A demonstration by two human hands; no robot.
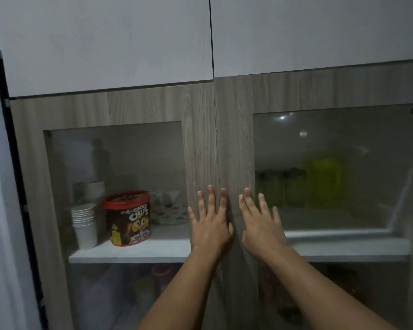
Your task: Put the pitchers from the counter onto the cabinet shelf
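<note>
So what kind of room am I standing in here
Most likely a home kitchen or pantry. A glass-fronted wooden cabinet holds a Choco Chips tub, a stack of paper cups and spotted plates on its shelf. Both hands, left hand and right hand, press flat on the doors.

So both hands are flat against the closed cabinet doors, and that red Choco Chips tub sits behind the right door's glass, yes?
Not quite. The head view shows the Choco Chips tub behind the left door's glass, beside stacked paper cups. The left hand and right hand do lie flat on the closed doors.
</note>
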